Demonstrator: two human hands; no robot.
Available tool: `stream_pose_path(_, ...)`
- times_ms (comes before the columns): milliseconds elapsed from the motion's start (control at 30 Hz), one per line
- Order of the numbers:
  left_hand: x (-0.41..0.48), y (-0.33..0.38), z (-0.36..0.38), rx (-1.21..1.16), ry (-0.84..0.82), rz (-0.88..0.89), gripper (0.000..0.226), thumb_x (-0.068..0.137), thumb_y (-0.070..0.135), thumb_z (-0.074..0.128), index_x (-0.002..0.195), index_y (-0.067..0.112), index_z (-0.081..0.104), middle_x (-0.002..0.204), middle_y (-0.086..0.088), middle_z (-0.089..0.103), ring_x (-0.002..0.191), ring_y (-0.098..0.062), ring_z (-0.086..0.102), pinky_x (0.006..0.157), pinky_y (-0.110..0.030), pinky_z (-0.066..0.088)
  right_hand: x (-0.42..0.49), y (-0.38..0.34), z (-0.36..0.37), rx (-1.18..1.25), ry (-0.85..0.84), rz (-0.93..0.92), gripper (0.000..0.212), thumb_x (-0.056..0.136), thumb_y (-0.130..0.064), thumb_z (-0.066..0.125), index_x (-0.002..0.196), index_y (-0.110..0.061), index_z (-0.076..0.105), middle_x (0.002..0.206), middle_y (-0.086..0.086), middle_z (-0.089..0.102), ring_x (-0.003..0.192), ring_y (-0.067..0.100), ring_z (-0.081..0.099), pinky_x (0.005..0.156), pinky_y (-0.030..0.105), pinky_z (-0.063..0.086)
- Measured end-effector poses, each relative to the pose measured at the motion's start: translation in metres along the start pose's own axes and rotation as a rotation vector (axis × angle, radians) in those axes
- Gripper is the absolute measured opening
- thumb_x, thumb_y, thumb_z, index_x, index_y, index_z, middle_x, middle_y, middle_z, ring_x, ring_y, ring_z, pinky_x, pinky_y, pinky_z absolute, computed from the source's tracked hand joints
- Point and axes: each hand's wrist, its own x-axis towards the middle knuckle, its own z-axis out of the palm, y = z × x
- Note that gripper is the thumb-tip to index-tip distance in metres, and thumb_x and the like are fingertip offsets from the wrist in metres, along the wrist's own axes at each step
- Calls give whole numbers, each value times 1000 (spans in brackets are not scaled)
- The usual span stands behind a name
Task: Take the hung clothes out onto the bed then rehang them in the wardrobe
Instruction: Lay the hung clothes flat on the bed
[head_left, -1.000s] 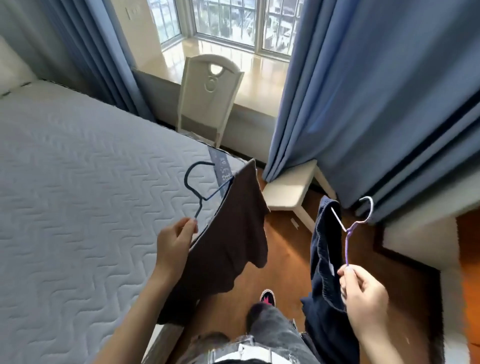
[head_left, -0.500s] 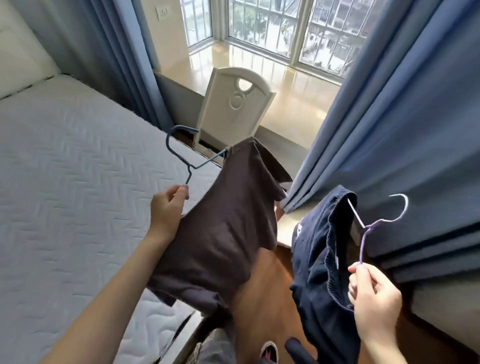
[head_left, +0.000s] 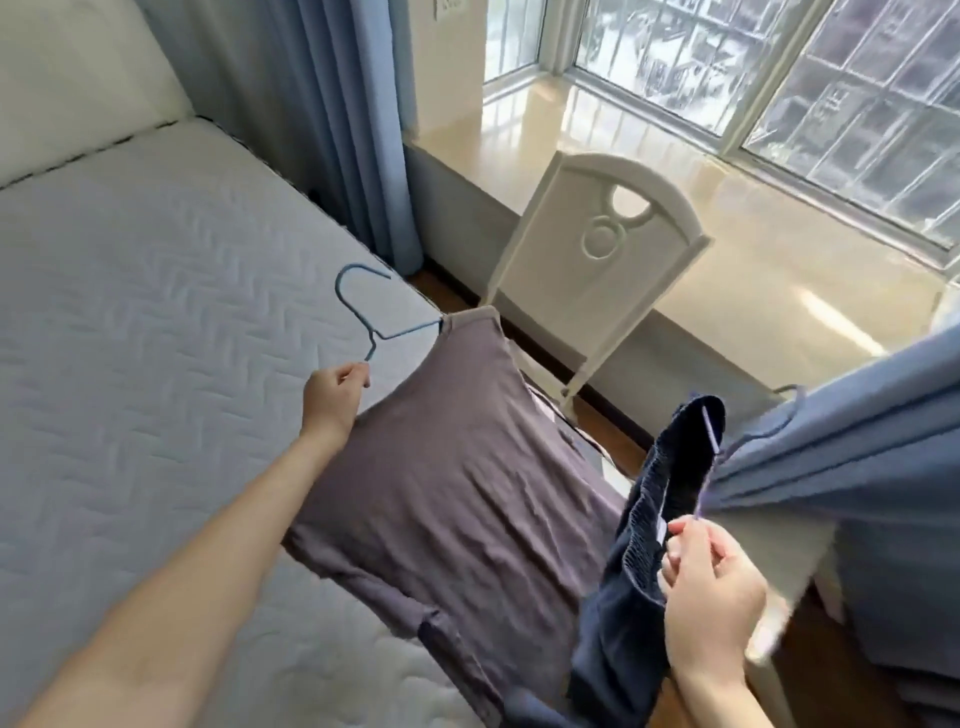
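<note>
The brown shirt (head_left: 457, 483) hangs from a blue wire hanger (head_left: 363, 317) in the head view. It spreads out just to the right of the left hand (head_left: 332, 400) and sags from there down toward the person. Its lower hem lies over the edge of the bed (head_left: 130, 338), and one shoulder is stretched up on the hanger's arm, above and to the right of that hand. The left hand is curled round the hanger's neck, pinching the wire between thumb and fingertips. The hook stands up just above the knuckles, over the quilted mattress that fills the space to the left of the outstretched forearm. A navy garment (head_left: 639, 571) hangs just left of the right hand (head_left: 711, 603), bunched into a dark fold that rises above it and drops below it. This garment is in the air, clear of the bed. The right hand's fingers are curled and pinch the thin stem of a pale purple hanger (head_left: 709, 426), which runs up from the fingertips along the garment's top. Its hook is blurred against the blue curtain (head_left: 857, 441) just above and to the right of the hand. Between the two hands and farther off stands a white chair (head_left: 597, 260), its back toward the person. It is set against a glossy cream window sill (head_left: 753, 270) under a barred window (head_left: 779, 67). A second blue curtain (head_left: 353, 130) hangs above the left hand, beside a cream headboard (head_left: 78, 88).
</note>
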Motion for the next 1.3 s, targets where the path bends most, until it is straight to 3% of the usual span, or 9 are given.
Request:
stream_pose_path(233, 146, -94, 8, 90, 93, -35, 28, 85, 22, 50, 61, 7, 50, 57, -8, 33, 56, -19, 29, 55, -32, 21, 41, 82, 207, -41, -115, -28, 28, 98, -8, 44, 74, -5, 59, 48, -5, 43, 45, 12, 36, 48, 28, 30)
stream_pose_path(400, 232, -194, 30, 270, 122, -28, 36, 93, 29, 43, 73, 4, 60, 68, -14, 61, 66, -32, 54, 58, -36, 38, 56, 172, 334, -77, -199, -27, 28, 95, -11, 46, 72, -15, 61, 53, 0, 47, 51, 18, 41, 53, 39, 37)
stream_pose_path(567, 282, -292, 62, 392, 122, -61, 25, 97, 22, 39, 81, 7, 50, 85, -17, 62, 79, -36, 56, 65, -40, 39, 53, 249, 403, -106, -234, -31, 24, 86, -30, 44, 73, -21, 62, 62, 4, 59, 56, 22, 52, 62, 53, 51)
stream_pose_path(667, 292, -341, 69, 398, 197, -17, 21, 93, 14, 51, 82, 2, 64, 92, -15, 59, 86, -33, 58, 70, -36, 41, 50, 277, 417, -101, -275, -51, 24, 85, -33, 43, 74, -21, 61, 55, -2, 56, 55, 23, 51, 61, 52, 50)
stream_pose_path(800, 290, -370, 84, 429, 319, -1, 21, 91, 11, 60, 106, 11, 74, 95, -6, 61, 88, -20, 50, 69, -18, 28, 47, 297, 423, -49, -319, -38, 22, 86, -29, 44, 76, -19, 60, 51, -3, 52, 51, 20, 45, 56, 44, 43)
stream_pose_path(867, 290, -371, 89, 431, 339, -8, 22, 92, 13, 60, 110, 13, 73, 95, -5, 61, 87, -16, 48, 72, -20, 33, 46, 298, 423, -43, -341, -30, 22, 87, -27, 44, 77, -16, 60, 51, -4, 52, 50, 18, 44, 56, 41, 40)
stream_pose_path(933, 292, -366, 85, 460, 298, -22, 20, 91, 12, 58, 103, 11, 74, 96, -9, 61, 93, -25, 54, 77, -35, 45, 47, 293, 421, -35, -361, -16, 21, 90, -24, 46, 77, -15, 59, 50, -4, 51, 48, 15, 42, 54, 37, 39)
stream_pose_path(1067, 283, -325, 68, 478, 143, -88, 20, 89, 18, 53, 97, 6, 67, 106, -15, 60, 100, -34, 57, 82, -40, 48, 51, 255, 404, 8, -348, 39, 24, 99, -7, 44, 78, -6, 56, 48, -5, 46, 43, 12, 38, 44, 25, 35)
stream_pose_path(1300, 143, -187, 28, 225, 201, 147, 24, 94, 20, 53, 109, 8, 68, 103, -10, 66, 91, -25, 64, 84, -36, 51, 47, 130, 288, -39, -390, 16, 25, 98, -4, 42, 77, 2, 54, 51, -2, 41, 44, 13, 32, 39, 22, 27)
